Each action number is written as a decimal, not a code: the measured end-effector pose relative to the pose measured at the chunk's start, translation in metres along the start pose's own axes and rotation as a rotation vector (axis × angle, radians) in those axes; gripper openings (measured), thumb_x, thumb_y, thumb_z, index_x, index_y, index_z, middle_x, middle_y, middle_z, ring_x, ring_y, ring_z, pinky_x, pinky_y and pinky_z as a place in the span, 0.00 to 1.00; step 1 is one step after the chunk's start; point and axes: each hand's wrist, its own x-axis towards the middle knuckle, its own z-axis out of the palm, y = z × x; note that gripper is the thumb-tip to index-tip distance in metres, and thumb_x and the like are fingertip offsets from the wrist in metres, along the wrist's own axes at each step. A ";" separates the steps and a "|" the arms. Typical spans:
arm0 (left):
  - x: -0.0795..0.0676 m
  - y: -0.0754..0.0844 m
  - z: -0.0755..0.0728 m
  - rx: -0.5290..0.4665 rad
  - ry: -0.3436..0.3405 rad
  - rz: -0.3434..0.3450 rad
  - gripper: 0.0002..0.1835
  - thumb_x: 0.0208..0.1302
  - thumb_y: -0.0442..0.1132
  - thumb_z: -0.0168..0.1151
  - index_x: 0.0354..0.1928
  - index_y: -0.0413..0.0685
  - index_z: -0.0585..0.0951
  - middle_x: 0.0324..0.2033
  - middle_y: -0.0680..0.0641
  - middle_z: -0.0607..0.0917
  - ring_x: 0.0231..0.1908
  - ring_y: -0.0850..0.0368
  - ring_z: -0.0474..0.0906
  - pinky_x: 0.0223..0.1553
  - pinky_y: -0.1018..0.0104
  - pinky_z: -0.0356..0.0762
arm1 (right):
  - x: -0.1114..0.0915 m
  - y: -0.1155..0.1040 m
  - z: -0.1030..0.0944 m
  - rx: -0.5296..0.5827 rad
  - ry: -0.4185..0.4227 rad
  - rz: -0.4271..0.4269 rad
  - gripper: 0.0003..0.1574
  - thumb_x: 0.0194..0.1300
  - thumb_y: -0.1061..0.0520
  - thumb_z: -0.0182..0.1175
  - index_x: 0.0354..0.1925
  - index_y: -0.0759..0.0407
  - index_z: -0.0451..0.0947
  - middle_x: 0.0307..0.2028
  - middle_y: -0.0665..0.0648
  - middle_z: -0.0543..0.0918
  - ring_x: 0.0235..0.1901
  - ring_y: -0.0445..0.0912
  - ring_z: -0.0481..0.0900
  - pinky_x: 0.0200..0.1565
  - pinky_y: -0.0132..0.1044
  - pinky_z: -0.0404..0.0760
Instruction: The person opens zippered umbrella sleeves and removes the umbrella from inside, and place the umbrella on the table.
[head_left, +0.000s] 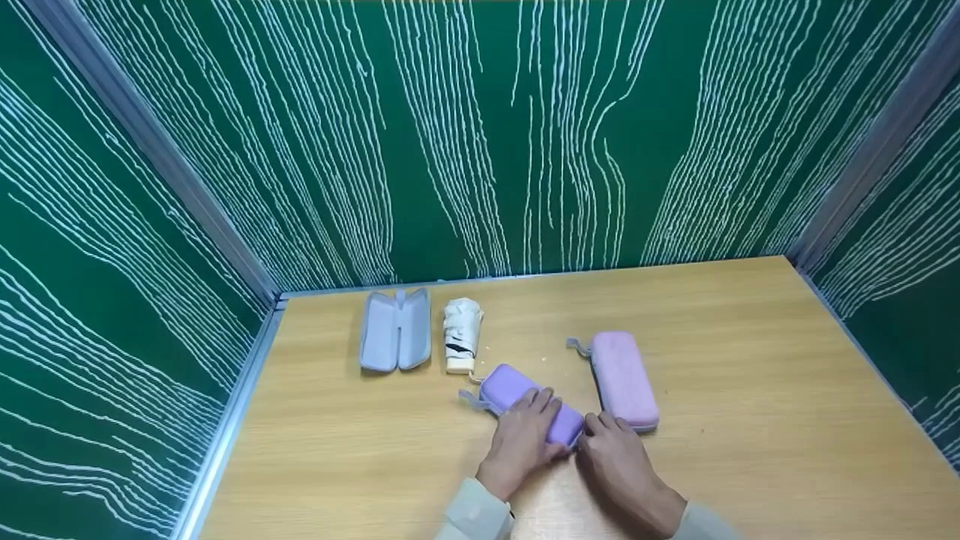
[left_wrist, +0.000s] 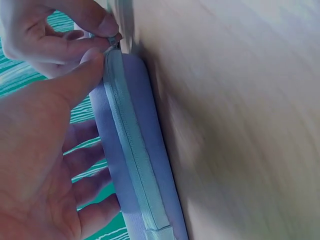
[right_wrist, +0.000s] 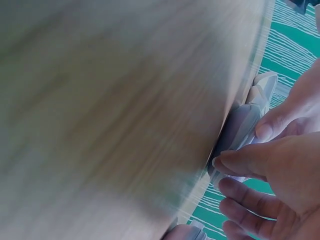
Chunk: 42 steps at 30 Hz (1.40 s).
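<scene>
On the table, the purple case slants lengthwise, right end nearer.

We see a wooden table with green walls on 3 sides, streaked with wavy white lines, and 2 metal posts at the corners. Toward the back left we find a grey case open in 2 halves and, just right of it, a folded white umbrella. Farther right we have a closed pink case, a strap at its far end.
</scene>
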 end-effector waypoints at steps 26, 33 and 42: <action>-0.008 -0.008 -0.001 -0.002 -0.070 -0.066 0.38 0.51 0.68 0.57 0.64 0.63 0.69 0.63 0.50 0.67 0.63 0.48 0.61 0.60 0.53 0.61 | 0.001 0.002 -0.008 -0.009 -0.081 0.071 0.07 0.37 0.66 0.64 0.21 0.57 0.82 0.28 0.56 0.74 0.28 0.52 0.70 0.26 0.42 0.69; -0.008 0.000 0.001 0.070 -0.028 -0.121 0.38 0.51 0.71 0.54 0.63 0.62 0.70 0.62 0.50 0.69 0.61 0.47 0.64 0.59 0.53 0.64 | 0.003 0.001 -0.009 -0.006 -0.045 0.059 0.07 0.36 0.67 0.64 0.20 0.57 0.82 0.26 0.55 0.74 0.27 0.52 0.70 0.23 0.41 0.68; -0.009 0.008 0.003 0.103 -0.038 -0.196 0.38 0.51 0.71 0.54 0.63 0.64 0.69 0.61 0.50 0.69 0.61 0.48 0.64 0.57 0.54 0.66 | 0.002 0.001 -0.009 -0.016 -0.045 0.055 0.07 0.37 0.67 0.65 0.20 0.58 0.82 0.26 0.56 0.74 0.26 0.52 0.70 0.22 0.41 0.68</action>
